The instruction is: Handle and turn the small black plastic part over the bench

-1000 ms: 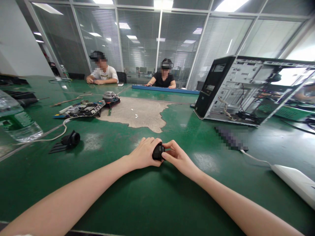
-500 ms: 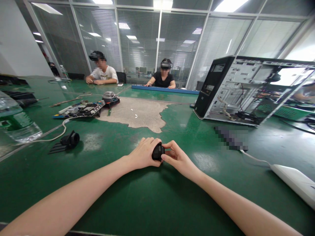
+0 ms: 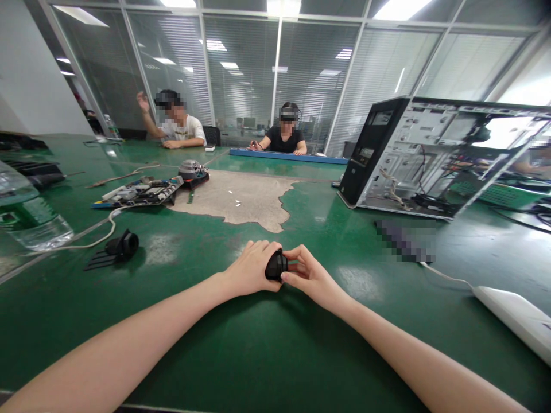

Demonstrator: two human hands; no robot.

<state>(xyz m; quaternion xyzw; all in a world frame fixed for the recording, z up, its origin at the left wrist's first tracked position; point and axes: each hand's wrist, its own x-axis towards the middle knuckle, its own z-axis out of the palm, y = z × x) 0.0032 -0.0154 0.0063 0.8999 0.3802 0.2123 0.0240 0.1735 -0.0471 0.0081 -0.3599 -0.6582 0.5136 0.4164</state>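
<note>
A small black rounded part [image 3: 275, 267], whose exact kind I cannot make out, is between my hands just above the green table [image 3: 275, 355]. My left hand [image 3: 253, 266] wraps around it from the left and covers much of it. From the right, the fingertips and thumb of my right hand [image 3: 307, 269] pinch its ringed end. Off to the left lies another black part [image 3: 124, 245], with a round opening and flat prongs.
An opened computer case [image 3: 379, 155] stands at the right. A circuit board [image 3: 140, 192], a water bottle [image 3: 34, 212] and a cable [image 3: 103, 235] are on the left. A white power bank [image 3: 516, 321] lies near right. Two people [image 3: 185, 126] sit across the table.
My hands and the black part stay nearly in place. Across the table, the person at left has raised a hand, and the other person's hand has lifted slightly.
</note>
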